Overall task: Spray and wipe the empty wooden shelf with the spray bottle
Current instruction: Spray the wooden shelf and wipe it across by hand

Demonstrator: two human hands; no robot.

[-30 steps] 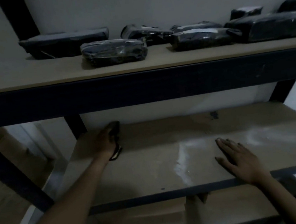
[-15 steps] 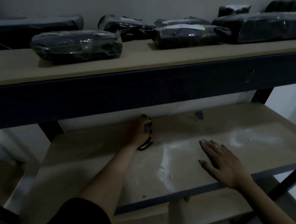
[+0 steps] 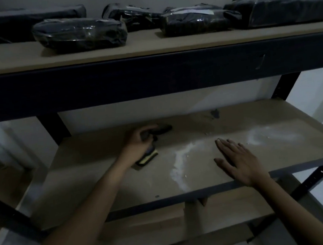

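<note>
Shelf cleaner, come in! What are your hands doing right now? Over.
Left hand gripping dark spray bottle, lying on wooden shelf. Right hand flat, open on shelf. White streak between hands. Nothing blocking.

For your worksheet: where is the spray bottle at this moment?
In the head view, the spray bottle is left of centre on the empty wooden shelf, held in the left hand, left of the white streak.

Wrapped bundles [image 3: 79, 34] on upper shelf [image 3: 148, 46]; sponge [image 3: 147, 159], maybe, on shelf [image 3: 102, 178] below.
</note>
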